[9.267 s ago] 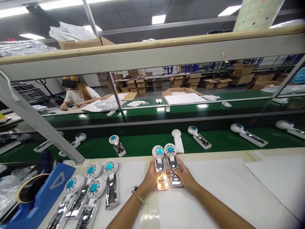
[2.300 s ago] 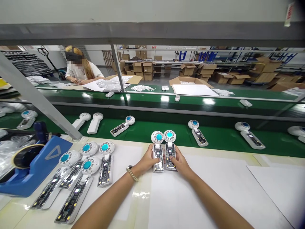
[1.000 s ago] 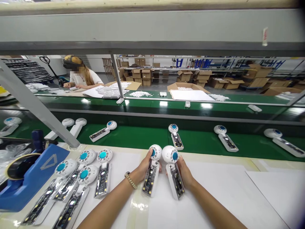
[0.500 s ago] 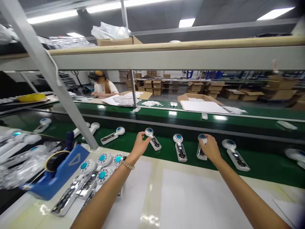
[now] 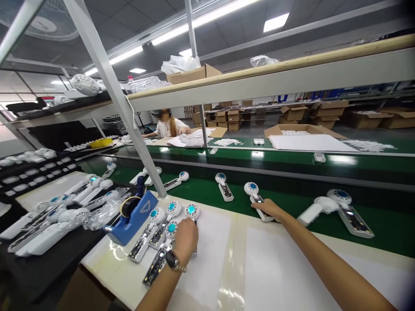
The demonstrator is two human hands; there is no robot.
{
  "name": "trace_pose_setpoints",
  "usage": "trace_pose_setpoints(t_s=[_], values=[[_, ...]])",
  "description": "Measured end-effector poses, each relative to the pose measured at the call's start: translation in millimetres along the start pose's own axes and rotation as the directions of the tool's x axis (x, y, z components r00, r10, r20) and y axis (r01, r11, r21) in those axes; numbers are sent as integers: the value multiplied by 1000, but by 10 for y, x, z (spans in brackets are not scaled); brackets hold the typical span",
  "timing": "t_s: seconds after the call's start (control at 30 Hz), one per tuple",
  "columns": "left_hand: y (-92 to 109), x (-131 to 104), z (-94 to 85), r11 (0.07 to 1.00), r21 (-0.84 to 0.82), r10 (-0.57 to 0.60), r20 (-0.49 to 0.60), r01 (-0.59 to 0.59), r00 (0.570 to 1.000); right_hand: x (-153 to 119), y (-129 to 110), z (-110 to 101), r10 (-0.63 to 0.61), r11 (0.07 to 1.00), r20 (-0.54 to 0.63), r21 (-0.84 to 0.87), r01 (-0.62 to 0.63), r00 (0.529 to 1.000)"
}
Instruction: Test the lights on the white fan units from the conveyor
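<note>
My left hand [image 5: 186,239] is over the group of open-backed white devices on the near table, its fingers bent down at a device with a blue round centre [image 5: 171,229]; the fingertips are hidden. On the green belt [image 5: 201,190], my right hand [image 5: 269,208] has its fingers closed on the body of a white device [image 5: 251,188] whose round head points away from me. Another open device [image 5: 226,192] lies on the belt to its left. Right of my right hand, a closed white device [image 5: 311,212] lies beside an open one [image 5: 355,221].
A blue tape dispenser [image 5: 129,220] stands by the slanted metal post [image 5: 142,147]. More white devices [image 5: 52,229] lie on the black surface at left. A shelf [image 5: 259,80] spans above the belt. Behind it a person [image 5: 168,125] sits near cartons [image 5: 293,113].
My view has turned left. My left hand has left the belt and come down to the devices on the table. My right hand has moved to a device's body.
</note>
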State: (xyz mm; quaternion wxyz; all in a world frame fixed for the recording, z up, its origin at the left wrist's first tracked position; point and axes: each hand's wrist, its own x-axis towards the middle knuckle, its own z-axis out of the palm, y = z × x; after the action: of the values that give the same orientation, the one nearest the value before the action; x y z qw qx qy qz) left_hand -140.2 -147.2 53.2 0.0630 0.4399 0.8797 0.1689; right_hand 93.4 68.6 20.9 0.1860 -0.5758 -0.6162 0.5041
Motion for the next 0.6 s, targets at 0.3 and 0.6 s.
trace_pose_setpoints(t_s=[0.3, 0.6], values=[[53, 297, 160, 928, -371, 119, 202, -36, 972, -870, 331, 32, -65, 803, 67, 595, 12, 996], [677, 191, 550, 680, -723, 425, 520, 118, 741, -1071, 528, 216, -37, 650, 144, 755, -86, 989]])
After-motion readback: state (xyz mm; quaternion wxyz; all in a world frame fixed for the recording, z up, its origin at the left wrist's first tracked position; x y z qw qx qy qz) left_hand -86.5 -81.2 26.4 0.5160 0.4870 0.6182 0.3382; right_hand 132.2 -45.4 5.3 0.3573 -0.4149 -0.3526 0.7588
